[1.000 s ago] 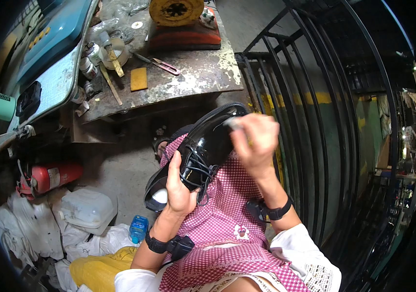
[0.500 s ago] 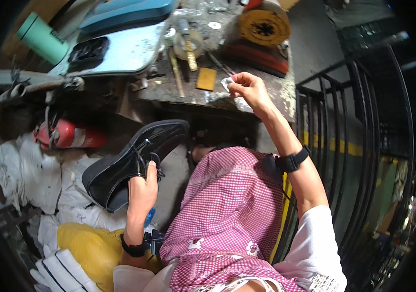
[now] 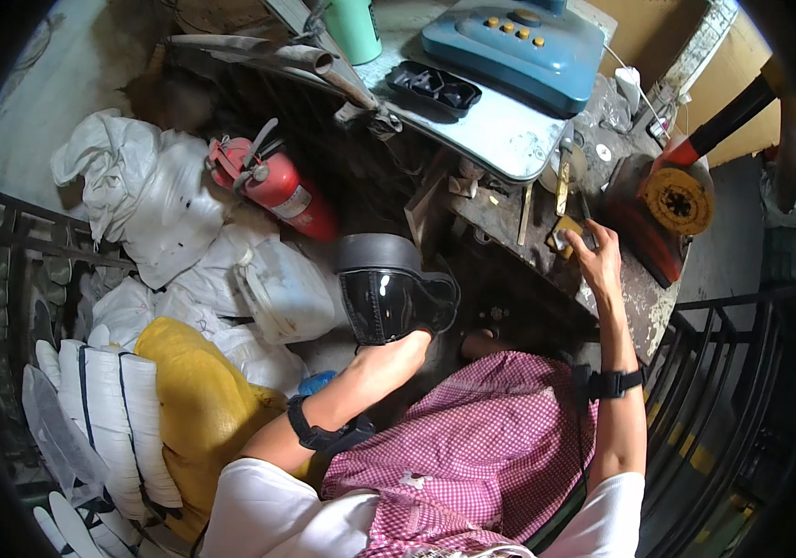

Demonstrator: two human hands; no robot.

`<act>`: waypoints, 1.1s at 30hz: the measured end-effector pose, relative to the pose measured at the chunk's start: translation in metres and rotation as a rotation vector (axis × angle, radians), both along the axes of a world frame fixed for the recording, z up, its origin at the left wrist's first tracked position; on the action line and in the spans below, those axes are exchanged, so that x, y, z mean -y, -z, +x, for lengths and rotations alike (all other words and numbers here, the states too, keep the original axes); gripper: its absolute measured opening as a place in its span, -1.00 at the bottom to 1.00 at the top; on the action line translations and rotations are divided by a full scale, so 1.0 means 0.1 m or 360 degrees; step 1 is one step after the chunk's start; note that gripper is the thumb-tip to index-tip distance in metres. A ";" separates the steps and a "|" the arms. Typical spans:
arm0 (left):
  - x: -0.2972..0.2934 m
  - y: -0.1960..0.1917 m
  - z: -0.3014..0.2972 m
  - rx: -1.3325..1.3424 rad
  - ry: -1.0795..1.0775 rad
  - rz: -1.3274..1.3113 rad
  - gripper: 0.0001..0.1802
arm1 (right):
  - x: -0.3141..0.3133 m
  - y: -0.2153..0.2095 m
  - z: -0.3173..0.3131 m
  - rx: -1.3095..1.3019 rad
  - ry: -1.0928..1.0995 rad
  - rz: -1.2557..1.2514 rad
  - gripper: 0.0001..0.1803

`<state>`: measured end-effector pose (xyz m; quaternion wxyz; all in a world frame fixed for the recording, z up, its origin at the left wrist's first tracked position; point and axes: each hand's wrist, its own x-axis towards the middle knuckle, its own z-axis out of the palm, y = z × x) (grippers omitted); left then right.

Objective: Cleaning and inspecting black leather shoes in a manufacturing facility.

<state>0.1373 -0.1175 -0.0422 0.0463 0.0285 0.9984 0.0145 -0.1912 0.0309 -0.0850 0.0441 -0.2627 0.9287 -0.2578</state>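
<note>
My left hand (image 3: 396, 358) grips a glossy black lace-up shoe (image 3: 381, 302) with a thick dark sole, held tilted in front of the bench. The heel and sole edge show most; my fingers on it are partly hidden. At the bench edge my right hand (image 3: 602, 265) reaches down to a small yellow-brown block (image 3: 558, 230). A small white scrap, like cloth or tissue, is pinched at its fingertips and appears to touch the block.
A red machine with a round yellow part (image 3: 680, 200) stands right of my right hand. Left of it lie brushes (image 3: 562, 181), a black tray (image 3: 435, 91) and a blue device (image 3: 514, 56). A red fire extinguisher (image 3: 291, 195), white sacks (image 3: 156, 205) and black railings (image 3: 695, 372) surround me.
My view has swung left. My left hand has turned the shoe so its heel and sole face up. The right hand has brought the white scrap to the yellow-brown block.
</note>
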 end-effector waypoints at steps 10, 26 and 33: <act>0.10 -0.22 0.00 -0.0123 0.0530 -0.0442 -0.81 | -0.54 -0.71 1.13 0.0615 0.0095 -0.0741 -0.73; -1.99 -2.27 -0.66 -0.0001 0.0887 0.1116 -0.74 | -2.76 -1.65 3.04 0.0655 0.0322 -0.1929 -0.04; -2.67 -1.38 -0.73 -0.0412 0.1336 0.1854 -0.77 | -3.86 -1.98 4.94 -0.1667 0.1574 -0.1919 -0.19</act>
